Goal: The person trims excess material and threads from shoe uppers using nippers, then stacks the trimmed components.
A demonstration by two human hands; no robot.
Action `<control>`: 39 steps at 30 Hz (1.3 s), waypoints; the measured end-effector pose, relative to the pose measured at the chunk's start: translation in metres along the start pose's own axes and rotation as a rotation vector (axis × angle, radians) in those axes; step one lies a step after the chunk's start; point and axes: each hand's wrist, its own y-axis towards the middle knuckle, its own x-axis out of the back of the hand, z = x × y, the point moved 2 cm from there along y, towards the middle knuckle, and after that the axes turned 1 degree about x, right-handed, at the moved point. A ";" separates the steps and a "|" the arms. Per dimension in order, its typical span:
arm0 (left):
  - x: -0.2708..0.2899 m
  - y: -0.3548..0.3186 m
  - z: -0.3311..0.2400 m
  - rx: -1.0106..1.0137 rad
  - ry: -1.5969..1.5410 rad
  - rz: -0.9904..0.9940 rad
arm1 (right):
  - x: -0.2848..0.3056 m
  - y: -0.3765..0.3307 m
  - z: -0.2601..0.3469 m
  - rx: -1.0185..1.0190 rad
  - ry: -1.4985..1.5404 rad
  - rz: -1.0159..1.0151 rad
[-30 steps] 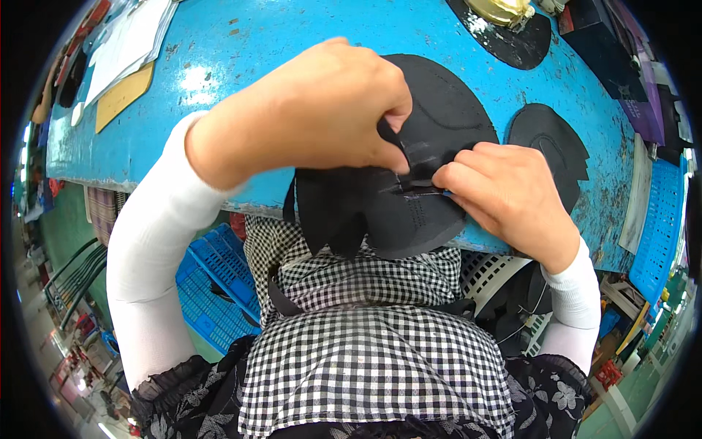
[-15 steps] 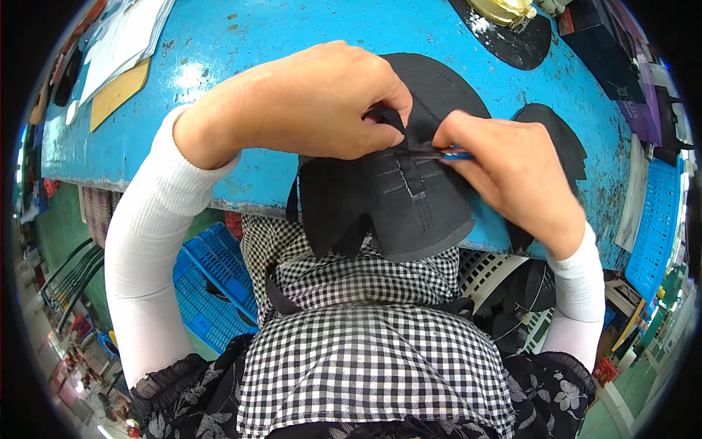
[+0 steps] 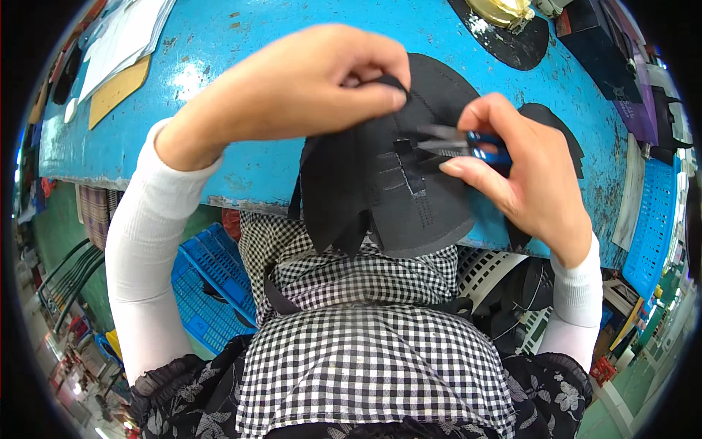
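A black fabric piece (image 3: 424, 227) with rows of stitching and a short dark strip (image 3: 408, 164) down its middle lies at the table's front edge, partly overhanging it. Over its far part, my left hand (image 3: 314, 88) is closed, pinching a bit of black material (image 3: 393, 82) between thumb and fingers. My right hand (image 3: 537, 164) grips thread snips (image 3: 486, 148) with blue handles. Their blades are parted and point left, just above the stitched middle; motion smears them a little.
The blue table (image 3: 248, 44) carries papers (image 3: 128, 36) at far left. Another black piece (image 3: 552, 128) lies to the right. At the back right are a yellowish object (image 3: 504, 10) on a black sheet and a dark box (image 3: 598, 47). Blue baskets (image 3: 212, 285) stand below the table's left side.
My right hand has drawn back right and the snips have opened, away from the strip. My left hand has lifted slightly up and away, still pinching black material.
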 end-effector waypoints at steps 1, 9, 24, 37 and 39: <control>0.005 -0.006 -0.002 0.133 -0.193 -0.058 | 0.002 -0.002 0.007 -0.009 0.006 -0.004; 0.053 -0.004 -0.045 0.309 -0.585 -0.465 | -0.056 -0.015 0.060 0.088 -0.422 -0.039; 0.016 0.010 -0.033 0.154 -0.322 0.137 | 0.012 -0.196 -0.115 -0.610 1.248 -0.877; -0.021 0.019 -0.023 0.008 0.084 0.163 | 0.013 -0.105 -0.044 -0.444 0.663 -0.504; -0.022 0.019 -0.025 -0.017 0.155 0.103 | 0.011 -0.069 -0.029 -0.027 0.240 -0.214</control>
